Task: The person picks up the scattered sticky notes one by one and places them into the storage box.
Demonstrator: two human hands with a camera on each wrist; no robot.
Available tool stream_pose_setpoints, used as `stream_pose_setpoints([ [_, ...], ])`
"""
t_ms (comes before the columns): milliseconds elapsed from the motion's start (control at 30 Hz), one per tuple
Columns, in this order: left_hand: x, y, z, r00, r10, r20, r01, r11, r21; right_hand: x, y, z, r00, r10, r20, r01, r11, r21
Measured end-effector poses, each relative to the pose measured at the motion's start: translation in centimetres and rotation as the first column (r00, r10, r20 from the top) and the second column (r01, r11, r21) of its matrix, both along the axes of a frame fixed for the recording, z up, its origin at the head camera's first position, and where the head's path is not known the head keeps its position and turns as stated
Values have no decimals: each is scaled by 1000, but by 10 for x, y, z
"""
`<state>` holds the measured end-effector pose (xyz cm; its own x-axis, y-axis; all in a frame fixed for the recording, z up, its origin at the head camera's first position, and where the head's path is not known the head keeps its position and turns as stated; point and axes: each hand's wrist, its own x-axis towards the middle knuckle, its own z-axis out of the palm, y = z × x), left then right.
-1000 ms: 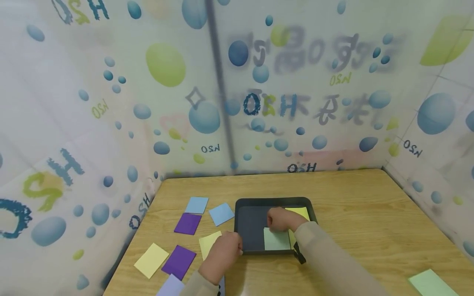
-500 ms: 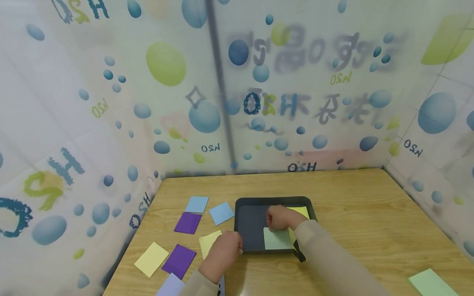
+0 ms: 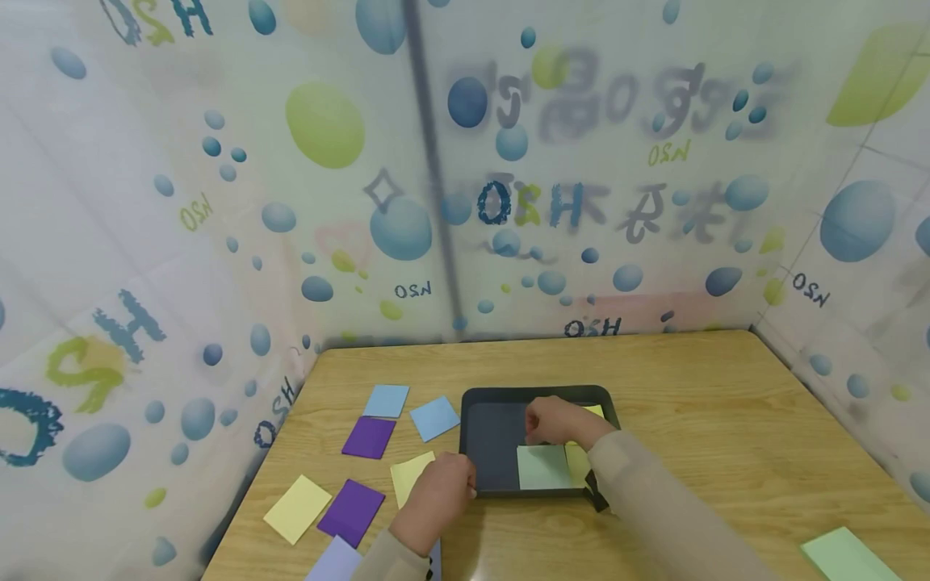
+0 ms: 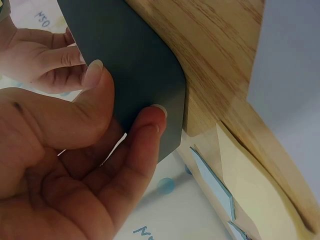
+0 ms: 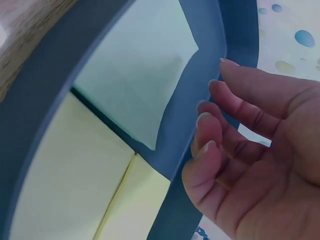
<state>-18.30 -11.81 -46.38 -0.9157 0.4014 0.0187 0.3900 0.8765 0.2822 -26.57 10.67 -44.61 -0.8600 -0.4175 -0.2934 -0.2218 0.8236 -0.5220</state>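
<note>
A dark shallow tray (image 3: 488,395) lies on the wooden table. My left hand (image 3: 439,499) holds it at the near left corner, thumb at the rim and fingertips on the wall (image 4: 145,75) in the left wrist view. Inside the tray, a pale green sticky note (image 3: 543,470) lies near the front, one corner slightly curled in the right wrist view. To its right are two yellow sticky notes (image 5: 65,170) laid end to end. My right hand (image 3: 558,421) hovers over the tray just beyond the green note, fingers loosely bent with nothing between them.
Left of the tray lie blue notes (image 3: 434,420), purple notes (image 3: 352,513), yellow notes (image 3: 297,510) and a lilac one (image 3: 336,562). Another green note (image 3: 848,555) is at the right front. Patterned curtains (image 3: 581,274) stand behind the table.
My right hand has lifted slightly and shifted right, off the green note's far edge. The green note stays in place, and my left hand keeps its hold on the tray.
</note>
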Motion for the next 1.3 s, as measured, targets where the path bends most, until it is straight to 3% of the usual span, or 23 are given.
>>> stream_pose_setpoints([
  [367,0,0,0,1000,9,25,-9,1000,2,14,22,7,997,-10,-75,5,997,-73],
  [667,1,-1,0,1000,7,5,-8,1000,11,28,36,11,988,-17,-154,1,994,-105],
  [967,1,-1,0,1000,8,3,-8,1000,12,36,46,13,982,-26,-188,3,993,-122],
  [1300,1,-1,-1,1000,-4,-3,4,1000,9,53,76,8,979,-106,-172,81,985,-150],
])
